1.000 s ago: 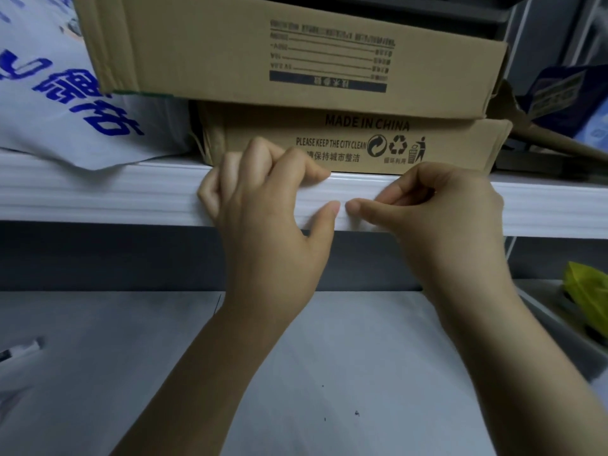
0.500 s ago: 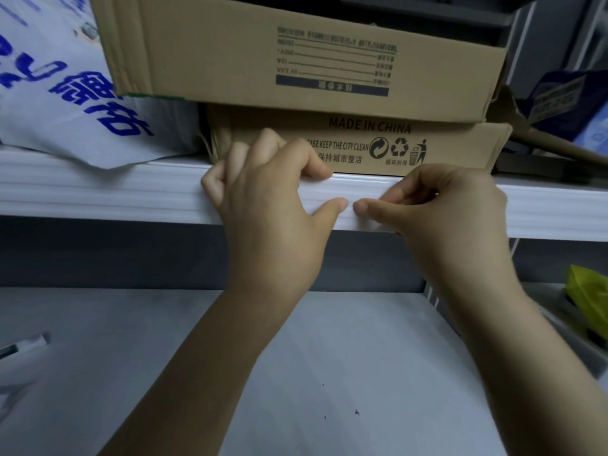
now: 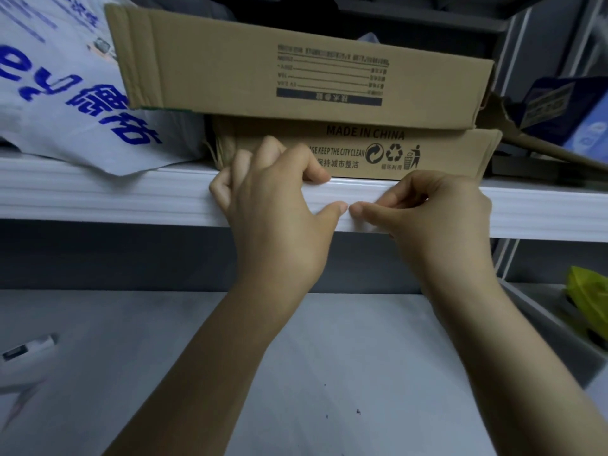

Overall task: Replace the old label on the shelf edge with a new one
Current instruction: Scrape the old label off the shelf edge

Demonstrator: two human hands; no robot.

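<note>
Hands at shelf edge. Left hand [image 3: 273,209]: fingers curled over the top lip of the shelf edge [image 3: 98,199], thumb pressed flat on its front face; closed around the lip, holding nothing loose. Right hand [image 3: 437,215]: fingers curled in, thumb tip pressed to the front face just beside the left thumb; whether it pinches anything cannot be told. Label [image 3: 371,227]: a pale corner shows below the right thumb, on the lower front of the edge; the rest is hidden by the hands. On the shelf, directly behind the hands: flat cardboard box [image 3: 444,153] printed "MADE IN CHINA", a larger cardboard box [image 3: 230,67] stacked on it. Left of these: white bag [image 3: 65,103] with blue lettering, overhanging the edge. Below: grey lower shelf [image 3: 329,373].
</note>
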